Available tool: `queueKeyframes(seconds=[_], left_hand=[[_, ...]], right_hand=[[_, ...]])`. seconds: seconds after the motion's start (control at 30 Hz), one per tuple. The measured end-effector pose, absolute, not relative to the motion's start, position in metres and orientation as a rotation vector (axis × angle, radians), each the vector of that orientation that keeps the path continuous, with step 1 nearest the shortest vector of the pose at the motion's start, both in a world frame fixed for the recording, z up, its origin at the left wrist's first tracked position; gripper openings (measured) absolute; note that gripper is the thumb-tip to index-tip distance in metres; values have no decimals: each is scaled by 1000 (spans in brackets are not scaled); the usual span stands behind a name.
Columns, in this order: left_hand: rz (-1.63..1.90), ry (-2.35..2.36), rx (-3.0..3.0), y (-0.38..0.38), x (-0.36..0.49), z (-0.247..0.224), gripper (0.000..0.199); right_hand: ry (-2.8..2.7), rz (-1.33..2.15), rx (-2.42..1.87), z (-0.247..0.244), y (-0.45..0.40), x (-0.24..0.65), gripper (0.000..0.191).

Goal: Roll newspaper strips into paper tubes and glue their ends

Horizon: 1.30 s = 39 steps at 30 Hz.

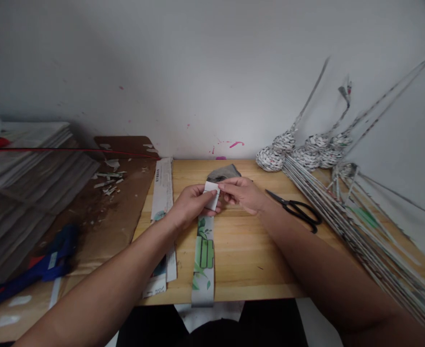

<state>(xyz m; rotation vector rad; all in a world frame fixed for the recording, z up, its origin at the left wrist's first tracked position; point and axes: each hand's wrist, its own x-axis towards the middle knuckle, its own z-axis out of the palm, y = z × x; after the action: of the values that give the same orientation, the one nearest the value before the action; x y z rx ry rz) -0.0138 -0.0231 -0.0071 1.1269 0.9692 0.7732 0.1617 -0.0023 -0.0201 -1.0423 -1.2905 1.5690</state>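
Note:
Both hands meet over the middle of the table at the upper end of a paper strip (205, 255) printed with green leaves. My left hand (194, 201) grips that end, thumb on top and fingers beneath. The gripped end shows a white face (211, 188) with thin dark lines and looks folded over. My right hand (243, 193) pinches its upper right edge between thumb and fingers. From the hands the strip runs toward me and bends over the table's front edge. Just behind them lies a grey cloth-like piece (225, 171), partly hidden.
Black-handled scissors (295, 209) lie right of my hands. Woven paper figures (285, 149) and a bundle of paper tubes (328, 221) fill the right side. Printed paper strips (164, 188) lie to the left, beside brown cardboard (126, 207), a blue glue gun (49, 265) and stacked newspapers (28, 193).

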Motion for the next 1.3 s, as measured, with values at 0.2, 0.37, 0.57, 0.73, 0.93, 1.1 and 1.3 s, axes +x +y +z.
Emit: queueKeyframes(seconds=[0.2, 0.37, 0.57, 0.73, 0.93, 1.1, 1.3], left_hand=[[801, 987, 1179, -24, -13, -10, 22], [795, 968, 1219, -23, -13, -12, 24], [786, 943, 1234, -24, -12, -14, 24], [785, 939, 1242, -27, -11, -11, 23], [762, 935, 1184, -27, -10, -11, 22], [791, 982, 1069, -24, -12, -10, 23], [767, 988, 1105, -25, -12, -8, 19]], right_hand=[[-1179, 1536, -1085, -22, -3, 158, 27], [-1142, 1533, -1074, -20, -5, 154, 29], [-1110, 1515, -1121, -19, -7, 152, 31], [-1080, 1498, -1114, -19, -10, 146, 35], [-1143, 1542, -1085, -18, -8, 151, 41], [-1243, 1532, -1110, -16, -1, 166, 41], [-1423, 1478, -1059, -15, -4, 166, 33]])
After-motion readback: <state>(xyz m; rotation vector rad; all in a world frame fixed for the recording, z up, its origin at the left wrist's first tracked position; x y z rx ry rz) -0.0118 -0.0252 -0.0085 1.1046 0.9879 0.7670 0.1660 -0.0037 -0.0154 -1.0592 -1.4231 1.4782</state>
